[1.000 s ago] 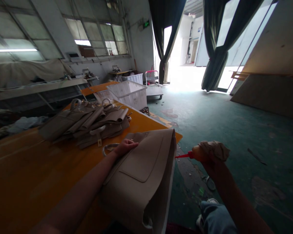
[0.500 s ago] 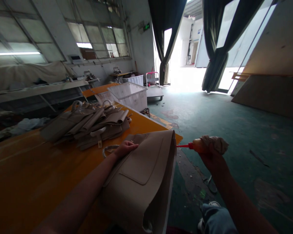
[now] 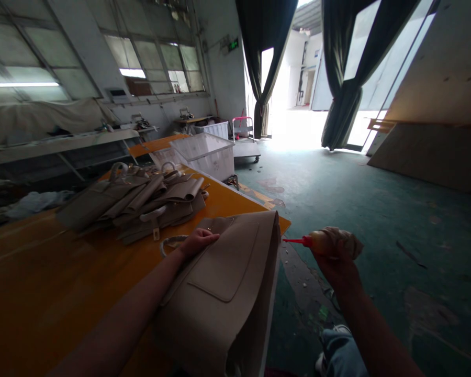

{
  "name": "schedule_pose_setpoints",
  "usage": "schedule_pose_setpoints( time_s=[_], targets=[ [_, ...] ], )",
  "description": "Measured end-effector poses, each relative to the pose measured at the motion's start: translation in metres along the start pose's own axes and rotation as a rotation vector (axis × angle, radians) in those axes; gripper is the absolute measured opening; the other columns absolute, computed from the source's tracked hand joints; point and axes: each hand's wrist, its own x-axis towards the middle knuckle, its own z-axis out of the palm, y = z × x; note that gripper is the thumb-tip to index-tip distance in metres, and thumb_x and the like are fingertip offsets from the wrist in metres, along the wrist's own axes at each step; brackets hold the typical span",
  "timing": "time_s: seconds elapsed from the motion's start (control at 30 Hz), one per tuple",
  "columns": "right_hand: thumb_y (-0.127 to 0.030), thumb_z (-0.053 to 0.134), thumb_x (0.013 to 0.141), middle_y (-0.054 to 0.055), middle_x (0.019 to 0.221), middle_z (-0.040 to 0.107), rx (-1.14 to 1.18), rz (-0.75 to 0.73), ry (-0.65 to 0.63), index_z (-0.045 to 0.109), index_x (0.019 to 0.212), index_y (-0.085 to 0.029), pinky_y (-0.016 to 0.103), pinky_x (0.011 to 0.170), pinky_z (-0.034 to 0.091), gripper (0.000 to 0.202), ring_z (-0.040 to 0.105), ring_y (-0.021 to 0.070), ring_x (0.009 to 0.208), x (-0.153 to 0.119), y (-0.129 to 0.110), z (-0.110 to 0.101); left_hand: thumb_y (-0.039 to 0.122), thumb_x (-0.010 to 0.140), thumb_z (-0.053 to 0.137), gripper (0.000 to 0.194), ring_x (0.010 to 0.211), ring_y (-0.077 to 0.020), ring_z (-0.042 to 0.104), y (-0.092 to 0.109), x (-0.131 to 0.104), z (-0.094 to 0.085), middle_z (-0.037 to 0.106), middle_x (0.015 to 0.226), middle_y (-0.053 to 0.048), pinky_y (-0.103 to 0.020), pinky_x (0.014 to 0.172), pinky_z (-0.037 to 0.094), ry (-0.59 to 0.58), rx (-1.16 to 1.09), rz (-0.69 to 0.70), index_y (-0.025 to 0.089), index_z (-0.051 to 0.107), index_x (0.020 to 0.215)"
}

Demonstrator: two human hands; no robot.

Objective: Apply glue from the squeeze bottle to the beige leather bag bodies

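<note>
We see a long orange table (image 3: 43,272) in a dim workshop with a worn green floor (image 3: 377,209). Behind the table we note a wall of large windows (image 3: 149,57), and a low bench (image 3: 55,144) runs below them. Dark curtains (image 3: 262,52) frame a bright doorway (image 3: 294,125) at the far end. A clear plastic bin (image 3: 206,154) stands at the table's far corner, and a small cart (image 3: 245,144) stands just beyond it on the floor. A heap of beige bag pieces (image 3: 141,201) lies on the table, well apart from us.

At the near edge of the table we see a beige bag (image 3: 223,283) lying flat, its patch pocket facing up and one side hanging over the edge. Our left hand (image 3: 198,242) rests palm down on the bag's far corner, fingers together and pressed flat on the material. A pale curved handle (image 3: 172,242) lies on the table just beside that hand.

Our right hand (image 3: 339,262) is off the table, over the floor, closed around a glue bottle (image 3: 322,242) that is partly wrapped in a rag (image 3: 347,242). The bottle's red nozzle (image 3: 296,241) points toward the bag's overhanging side and ends just beside it; we cannot tell whether it touches. A blue-jeaned knee (image 3: 339,353) shows below.
</note>
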Motion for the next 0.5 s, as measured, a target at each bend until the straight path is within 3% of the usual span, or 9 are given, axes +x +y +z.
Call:
schedule_pose_setpoints(
  time_s=[0.13,0.3,0.43,0.5],
  targets=[
    [-0.025,0.094,0.065,-0.003,0.106,0.065,0.037,0.077,0.022,0.062,0.092,-0.027,0.059,0.111,0.052,0.042,0.063,0.0233,0.108,-0.004,-0.003,0.0,0.082,0.048,0.08,0.069,0.057,-0.011,0.04,0.0,0.0,0.0,0.049,0.056,0.002,-0.027,0.055,0.033,0.003,0.005,0.019,0.018,0.058,0.051],
    [-0.033,0.099,0.066,-0.008,0.093,0.062,0.092,0.06,-0.04,0.058,0.084,-0.026,0.058,0.11,0.053,0.045,0.063,0.0188,0.097,-0.006,-0.002,0.006,0.08,0.049,0.078,0.066,0.057,-0.0102,0.037,0.005,-0.002,0.001,0.048,0.058,0.002,-0.027,0.054,0.031,-0.002,0.014,0.015,0.018,0.056,0.049],
    [-0.055,0.107,0.048,-0.007,0.1,0.067,0.048,0.103,0.047,0.067,0.095,-0.026,0.048,0.105,0.059,0.068,0.063,0.0174,0.095,-0.002,0.005,0.007,0.076,0.05,0.078,0.062,0.058,-0.011,0.039,0.007,-0.003,0.002,0.049,0.058,0.002,-0.028,0.056,0.033,0.002,0.012,0.01,0.017,0.058,0.052],
    [-0.057,0.108,0.04,-0.005,0.108,0.069,0.021,0.136,0.113,0.07,0.102,-0.025,0.044,0.099,0.062,0.079,0.065,0.0182,0.098,0.001,0.008,0.005,0.075,0.051,0.078,0.061,0.058,-0.011,0.039,0.006,-0.002,0.002,0.048,0.058,0.002,-0.028,0.056,0.033,0.008,0.012,0.013,0.017,0.058,0.052]
  ],
)
